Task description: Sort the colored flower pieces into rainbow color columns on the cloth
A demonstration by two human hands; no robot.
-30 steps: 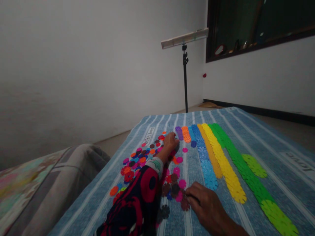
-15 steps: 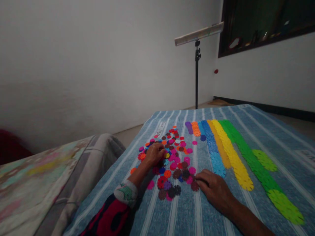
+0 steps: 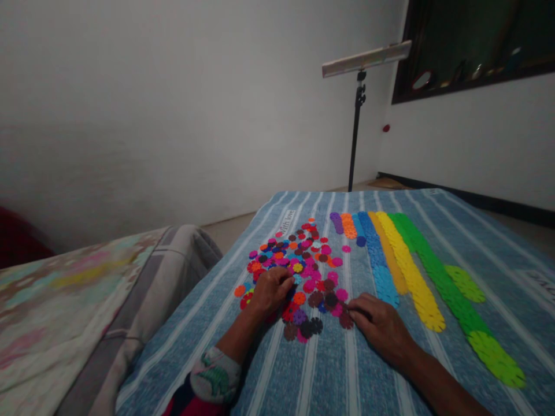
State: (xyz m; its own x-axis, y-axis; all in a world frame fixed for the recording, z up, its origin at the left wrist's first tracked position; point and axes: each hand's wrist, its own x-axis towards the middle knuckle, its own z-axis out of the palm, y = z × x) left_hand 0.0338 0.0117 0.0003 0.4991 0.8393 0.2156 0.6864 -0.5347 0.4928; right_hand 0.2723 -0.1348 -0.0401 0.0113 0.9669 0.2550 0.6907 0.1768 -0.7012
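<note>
A loose heap of notched, flower-shaped plastic discs (image 3: pixel 309 286) in pink, red, brown, blue, orange and black lies on the striped blue cloth. My left hand (image 3: pixel 272 289) rests over the heap's left side with its fingers curled down; what they hold, if anything, is hidden. At the heap's right edge, my right hand (image 3: pixel 379 320) has thumb and fingers pressed together. Its fingertips are at a brown disc (image 3: pixel 346 320), and I cannot make out what is between them. A yellow disc (image 3: pixel 297 268) lies just beyond my left fingers.
Right of the heap run overlapping rows of same-coloured discs: blue (image 3: pixel 370 248), yellow (image 3: pixel 416 283), green (image 3: pixel 437 277) and lime (image 3: pixel 496 358), with short purple and orange rows (image 3: pixel 348 226) behind. A light stand (image 3: pixel 354 133) rises beyond the cloth; a draped blanket (image 3: pixel 165 277) lies left.
The view has shifted slightly. My left hand has drawn back a little toward me, uncovering discs behind it. My right hand remains by the brown disc.
</note>
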